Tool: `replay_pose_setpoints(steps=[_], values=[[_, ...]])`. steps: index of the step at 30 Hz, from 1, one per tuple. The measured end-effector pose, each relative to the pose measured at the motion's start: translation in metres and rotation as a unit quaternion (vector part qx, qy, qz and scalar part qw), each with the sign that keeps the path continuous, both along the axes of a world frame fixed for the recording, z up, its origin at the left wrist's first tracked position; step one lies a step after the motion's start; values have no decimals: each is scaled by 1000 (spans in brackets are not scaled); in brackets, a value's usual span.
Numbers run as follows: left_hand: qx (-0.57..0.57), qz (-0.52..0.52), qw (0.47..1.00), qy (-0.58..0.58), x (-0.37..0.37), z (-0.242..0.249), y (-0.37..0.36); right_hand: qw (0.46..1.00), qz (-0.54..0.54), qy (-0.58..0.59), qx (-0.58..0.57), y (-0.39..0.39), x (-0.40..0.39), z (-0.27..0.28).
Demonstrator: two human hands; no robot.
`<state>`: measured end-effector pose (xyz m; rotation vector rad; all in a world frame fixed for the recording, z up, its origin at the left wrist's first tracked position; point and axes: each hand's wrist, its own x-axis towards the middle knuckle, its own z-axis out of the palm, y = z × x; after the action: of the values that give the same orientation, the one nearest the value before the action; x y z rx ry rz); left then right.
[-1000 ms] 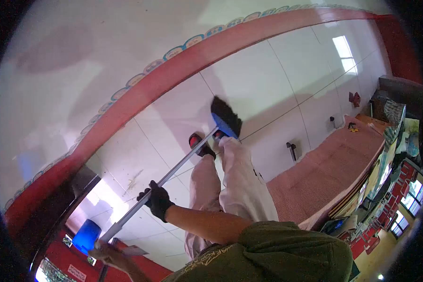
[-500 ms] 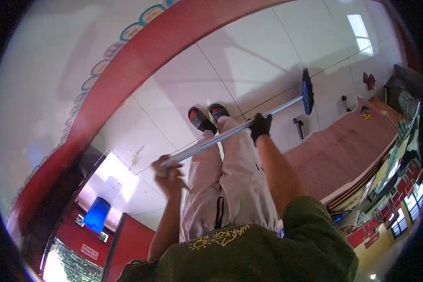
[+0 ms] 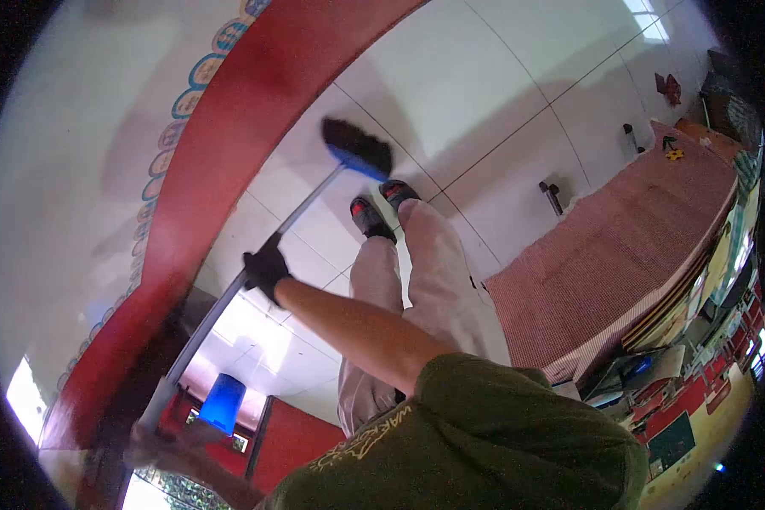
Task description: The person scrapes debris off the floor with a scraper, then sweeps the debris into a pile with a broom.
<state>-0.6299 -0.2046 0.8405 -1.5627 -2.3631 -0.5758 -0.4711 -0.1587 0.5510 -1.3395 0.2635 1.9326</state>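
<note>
A broom with a blue head and dark bristles lies across the view, its long grey handle slanting from the floor near the feet to the lower left. My right hand, in a black glove, is closed around the middle of the handle. At the handle's upper end my left hand is bare and smeared by motion, with its fingers around the grip. The bristles are on or just above the pale tiled floor, just ahead of my sandals.
A red band runs along the wall base at the left, with round paper decorations above it. To the right stands a table with a reddish checked cloth. A blue bucket is at the lower left.
The broom head has swung from the right side of the floor to the left, near the wall. Both hands have moved left with the handle, the left one also towards the bottom.
</note>
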Motion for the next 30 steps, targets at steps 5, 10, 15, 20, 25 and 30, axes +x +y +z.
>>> replay_pose_setpoints(steps=[5,10,15,20,25,30], values=[[4,35,999,-42,2,34,-15,992,-20,-83,92,-23,-4,50],[-91,-22,922,-375,40,-108,-48,950,50,-301,65,-49,107,-74],[-294,27,807,-511,117,-201,-68,898,26,-429,90,-21,206,-168],[-307,121,794,-510,46,-187,-115,781,298,-545,69,-14,93,-149],[-241,48,901,-357,-62,-131,-223,840,370,-395,45,-94,-86,-86],[-196,298,830,-429,-95,-76,-335,800,433,-365,200,-193,-193,-65]])
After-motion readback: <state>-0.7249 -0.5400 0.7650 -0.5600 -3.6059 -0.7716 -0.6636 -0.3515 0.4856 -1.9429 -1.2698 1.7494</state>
